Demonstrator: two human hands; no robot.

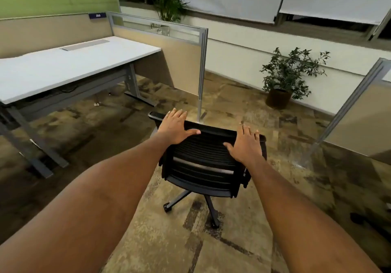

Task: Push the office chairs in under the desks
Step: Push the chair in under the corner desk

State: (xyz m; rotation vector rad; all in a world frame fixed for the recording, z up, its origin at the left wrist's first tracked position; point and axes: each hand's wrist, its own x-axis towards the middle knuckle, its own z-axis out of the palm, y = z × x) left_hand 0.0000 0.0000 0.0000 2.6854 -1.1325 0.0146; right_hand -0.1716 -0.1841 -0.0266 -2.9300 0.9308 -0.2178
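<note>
On the mottled brown-and-tan carpet point(243, 241), well out from the long white-topped desk with grey metal legs point(69, 67), stands the black slatted-back office chair on a castored star base point(203, 164). It sits in open floor to the right of the desk, with its back toward the person, not lined up with the space under the desktop. Beyond it rises the beige fabric partition with a grey metal end post point(186, 61), and the post's foot stands just past the chair's top edge.

The biggest risk, as I judge it, is direction: a straight shove from here would send the chair toward that post, not under the desk, so it must be turned left first. The desk's near leg could also catch a castor or an armrest if the chair goes in at an angle. The carpet may drag one wheel and make the chair swivel.

The left hand point(172, 127) lies flat and spread on the left top corner of the backrest, the thumb along the top edge. The right hand point(244, 145) lies flat on the right side, fingers extended. Neither is wrapped around anything, so a hard push may let them slip.
</note>
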